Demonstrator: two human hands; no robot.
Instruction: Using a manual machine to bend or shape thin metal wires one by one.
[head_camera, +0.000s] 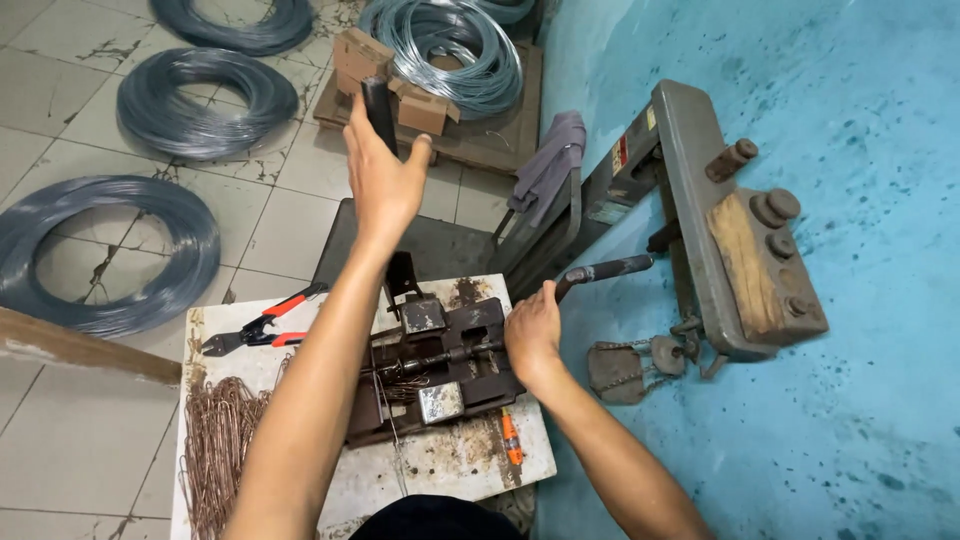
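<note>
My left hand (384, 178) is raised and wrapped around the black grip of a long upright lever handle (379, 108). The lever rises from a rusty metal wire-bending jig (440, 368) bolted on a stained white board (470, 462). My right hand (532, 333) rests on the jig's right side, at the base of a curved dark metal bar (604, 271) that reaches off to the right. Thin wire pieces lie across the jig's middle.
A heap of bent brownish wire pieces (218, 438) lies at the board's left, by red-handled cutters (262, 328). Several wire coils (205, 100) lie on the tiled floor. A grey steel machine (712, 215) leans on the blue wall. An orange tool (511, 440) is on the board.
</note>
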